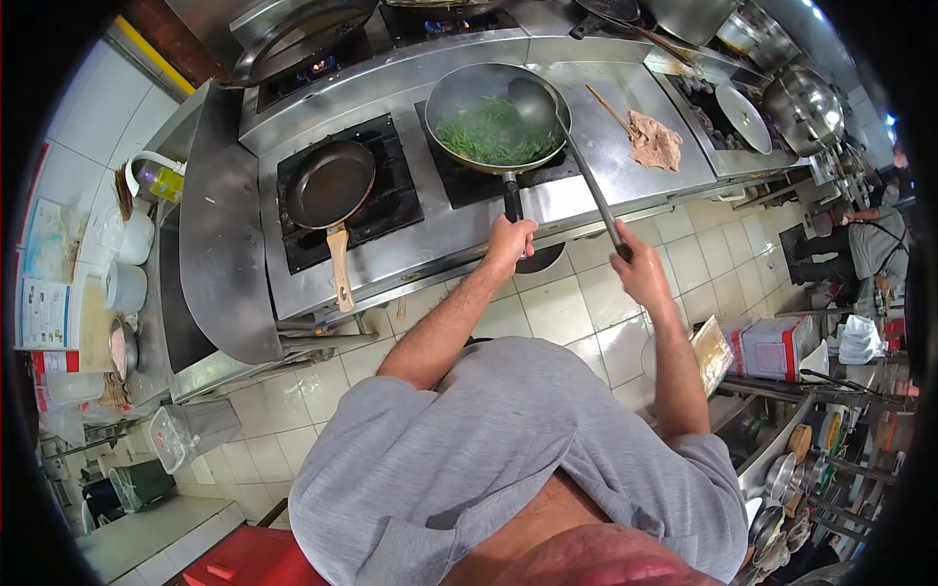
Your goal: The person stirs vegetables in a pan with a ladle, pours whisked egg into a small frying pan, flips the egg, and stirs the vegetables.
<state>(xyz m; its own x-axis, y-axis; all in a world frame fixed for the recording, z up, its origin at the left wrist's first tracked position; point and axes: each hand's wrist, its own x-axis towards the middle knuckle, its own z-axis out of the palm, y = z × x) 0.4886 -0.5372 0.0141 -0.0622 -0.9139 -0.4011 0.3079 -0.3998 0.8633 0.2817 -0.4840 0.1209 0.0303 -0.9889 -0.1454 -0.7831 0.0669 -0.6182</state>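
My left hand (510, 240) is closed round the black handle of a wok (459, 90), which sits over a burner on the steel stove. Chopped green vegetables (493, 135) lie in the wok, with steam above them. In my right hand (641, 266) is the long shaft of a ladle (533, 102). The ladle's dark bowl rests inside the wok at its right side, touching or close to the greens. To the left of the wok, a frying pan (332, 184) with a wooden handle stands on another burner.
A crumpled cloth (654, 141) and a thin wooden stick lie right of the wok. Flames (318, 68) burn under pans on the back burners. A white oval plate (743, 119) and metal pots stand at the right. Another person (876, 244) is at far right.
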